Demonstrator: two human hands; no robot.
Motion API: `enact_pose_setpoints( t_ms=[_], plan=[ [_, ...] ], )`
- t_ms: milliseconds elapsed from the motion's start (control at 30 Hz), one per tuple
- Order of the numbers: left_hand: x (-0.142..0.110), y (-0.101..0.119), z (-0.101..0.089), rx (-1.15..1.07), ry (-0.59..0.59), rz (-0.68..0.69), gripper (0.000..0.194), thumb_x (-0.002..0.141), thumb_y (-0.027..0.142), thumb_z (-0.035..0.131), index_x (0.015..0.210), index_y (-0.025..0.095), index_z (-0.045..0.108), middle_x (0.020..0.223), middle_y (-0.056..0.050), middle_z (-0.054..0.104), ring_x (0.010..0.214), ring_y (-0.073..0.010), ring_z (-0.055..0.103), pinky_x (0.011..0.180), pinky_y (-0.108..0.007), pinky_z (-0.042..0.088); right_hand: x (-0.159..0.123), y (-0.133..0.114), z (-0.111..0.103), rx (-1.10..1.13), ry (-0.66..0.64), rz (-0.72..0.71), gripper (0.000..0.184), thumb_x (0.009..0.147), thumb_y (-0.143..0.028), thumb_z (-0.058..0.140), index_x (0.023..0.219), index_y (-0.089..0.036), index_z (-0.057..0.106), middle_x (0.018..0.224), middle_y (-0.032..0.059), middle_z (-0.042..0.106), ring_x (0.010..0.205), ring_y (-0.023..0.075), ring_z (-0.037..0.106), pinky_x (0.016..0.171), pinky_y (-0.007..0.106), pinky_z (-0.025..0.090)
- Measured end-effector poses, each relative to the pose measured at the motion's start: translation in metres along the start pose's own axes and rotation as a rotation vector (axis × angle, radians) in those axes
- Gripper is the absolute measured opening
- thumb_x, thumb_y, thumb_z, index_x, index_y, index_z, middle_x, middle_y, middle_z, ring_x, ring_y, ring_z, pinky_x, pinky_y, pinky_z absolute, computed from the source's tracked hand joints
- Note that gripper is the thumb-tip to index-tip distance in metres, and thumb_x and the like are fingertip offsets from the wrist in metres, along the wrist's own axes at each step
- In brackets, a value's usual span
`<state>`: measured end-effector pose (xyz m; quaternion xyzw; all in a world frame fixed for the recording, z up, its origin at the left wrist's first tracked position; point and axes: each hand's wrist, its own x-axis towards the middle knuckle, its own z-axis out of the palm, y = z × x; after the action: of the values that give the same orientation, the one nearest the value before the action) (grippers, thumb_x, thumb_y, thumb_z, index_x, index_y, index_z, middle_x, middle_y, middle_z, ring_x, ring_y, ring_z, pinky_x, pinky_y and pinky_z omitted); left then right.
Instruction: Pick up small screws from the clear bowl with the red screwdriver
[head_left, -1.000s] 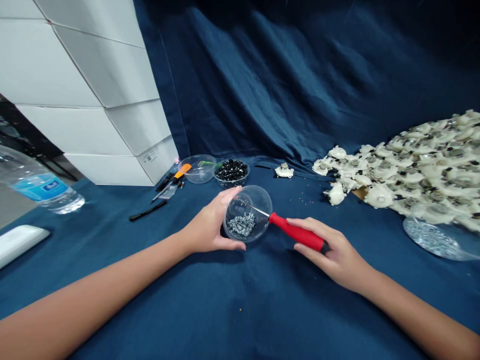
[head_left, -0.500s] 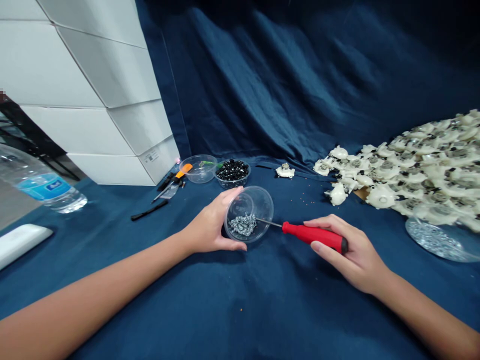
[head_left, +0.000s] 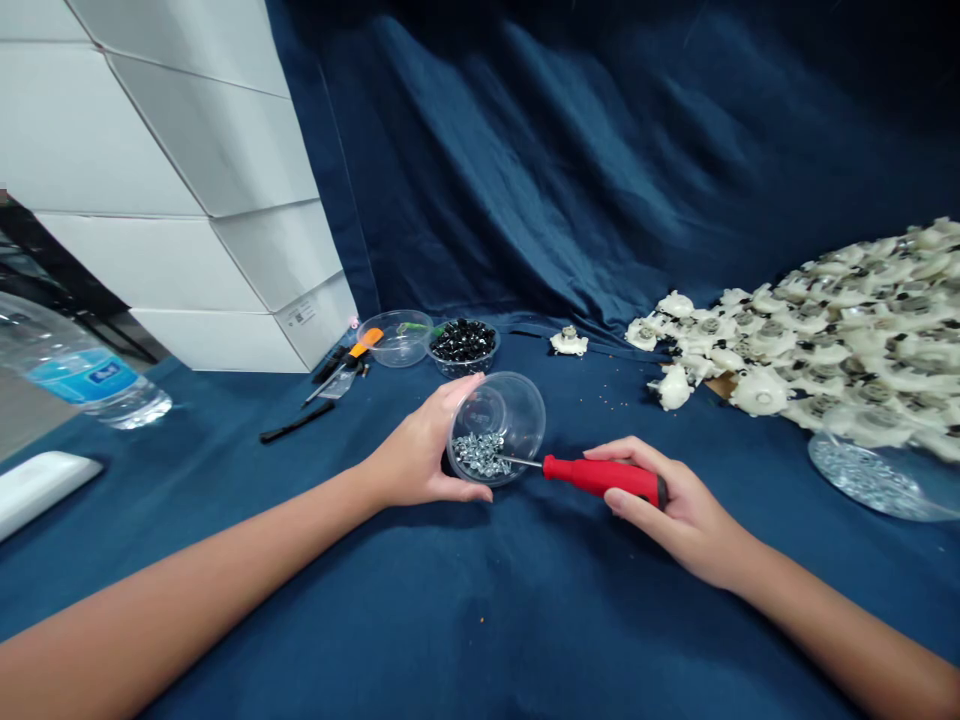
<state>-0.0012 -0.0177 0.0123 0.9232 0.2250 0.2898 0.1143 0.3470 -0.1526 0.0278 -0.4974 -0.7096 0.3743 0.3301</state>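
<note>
My left hand [head_left: 439, 445] grips a clear plastic tub [head_left: 525, 405] by its left side, the mouth tilted toward me. Small silvery screws [head_left: 478, 454] are heaped low in the tub. In my right hand [head_left: 686, 510] is a red-handled screwdriver [head_left: 596, 476], held near the black end of its handle. Its shaft points left into the tub, and the tip is among the screws. Behind the tub stands a clear container of small black parts [head_left: 463, 341], beside an open clear container [head_left: 397, 345].
Cream-coloured plastic parts [head_left: 761, 391] are piled at the right, with one such part [head_left: 568, 342] apart. A bag of silvery screws [head_left: 870, 478] lies before the pile. An orange-handled screwdriver [head_left: 365, 345], a water bottle [head_left: 97, 375] and stacked white boxes [head_left: 202, 335] are at the left.
My right hand has moved left, and the screwdriver tip has gone deeper into the tub among the screws. The screws have shifted. My left hand and the tub have barely moved.
</note>
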Motion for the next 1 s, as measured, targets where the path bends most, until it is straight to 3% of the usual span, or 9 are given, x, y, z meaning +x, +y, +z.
enact_pose_setpoints(
  t_ms=[133, 267, 600, 767, 1000],
  plan=[
    [-0.0001, 0.0000, 0.0006, -0.002, 0.003, 0.002, 0.141, 0.071, 0.071, 0.096, 0.177, 0.029, 0.012, 0.173, -0.025, 0.035, 0.158, -0.0516, 0.040, 0.124, -0.074, 0.043, 0.0028, -0.0015, 0.0017, 0.034, -0.019, 0.009, 0.037, 0.109, -0.051, 0.064, 0.141, -0.032, 0.066, 0.109, 0.0020, 0.080, 0.089, 0.0229, 0.075, 0.082, 0.036, 0.053],
    [-0.0004, -0.0014, 0.0014, -0.004, 0.006, 0.005, 0.142, 0.070, 0.071, 0.096, 0.177, 0.029, 0.012, 0.173, -0.025, 0.035, 0.158, -0.0513, 0.040, 0.124, -0.074, 0.044, 0.0042, -0.0049, 0.0038, 0.055, -0.057, -0.015, 0.038, 0.109, -0.049, 0.065, 0.145, -0.034, 0.065, 0.121, 0.0032, 0.081, 0.103, 0.0251, 0.078, 0.092, 0.038, 0.055],
    [0.0000, -0.0009, 0.0011, 0.001, 0.008, 0.017, 0.140, 0.072, 0.070, 0.096, 0.177, 0.029, 0.012, 0.173, -0.025, 0.035, 0.159, -0.0511, 0.038, 0.125, -0.074, 0.043, 0.0024, -0.0074, 0.0072, 0.067, -0.054, -0.068, 0.041, 0.108, -0.045, 0.069, 0.147, -0.034, 0.065, 0.121, 0.0039, 0.083, 0.103, 0.0256, 0.079, 0.095, 0.042, 0.058],
    [0.0004, -0.0002, 0.0008, 0.002, 0.002, 0.000, 0.141, 0.071, 0.070, 0.096, 0.177, 0.030, 0.012, 0.174, -0.025, 0.035, 0.159, -0.0519, 0.039, 0.125, -0.074, 0.043, 0.0039, -0.0059, 0.0069, 0.013, 0.002, -0.087, 0.041, 0.108, -0.045, 0.069, 0.147, -0.033, 0.065, 0.125, 0.0055, 0.082, 0.108, 0.0270, 0.078, 0.102, 0.044, 0.057],
    [0.0006, -0.0004, 0.0005, -0.009, -0.002, -0.007, 0.142, 0.070, 0.071, 0.096, 0.177, 0.028, 0.013, 0.174, -0.025, 0.035, 0.160, -0.0519, 0.037, 0.127, -0.073, 0.040, 0.0023, 0.0014, -0.0002, -0.020, 0.146, -0.088, 0.041, 0.108, -0.045, 0.068, 0.148, -0.034, 0.064, 0.124, 0.0044, 0.080, 0.105, 0.0257, 0.078, 0.096, 0.039, 0.057]
  ],
)
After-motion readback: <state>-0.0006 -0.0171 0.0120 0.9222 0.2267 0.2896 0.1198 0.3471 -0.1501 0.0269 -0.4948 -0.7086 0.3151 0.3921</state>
